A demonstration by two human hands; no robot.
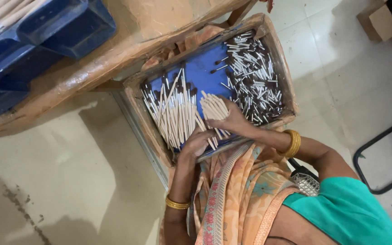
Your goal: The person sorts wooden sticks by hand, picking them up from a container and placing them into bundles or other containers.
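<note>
While both hands are clasping a bundle of pale wooden sticks (214, 109), gathering is proceeding: right hand (232, 120) fingers and left hand (198, 143) fingers clenched around it, near the cardboard-edged blue tray's (205, 72) front edge; squaring the ends likely follows.

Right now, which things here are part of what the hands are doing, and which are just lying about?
In use: bundle of sticks in the right hand; left hand; loose sticks; short dark-tipped pieces; tray.

Lying about: blue bins; cardboard box; black chair frame.

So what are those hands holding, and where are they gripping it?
A bundle of pale sticks. The right hand wraps around its lower half, while the left hand supports the bottom ends, over the blue tray.
</note>
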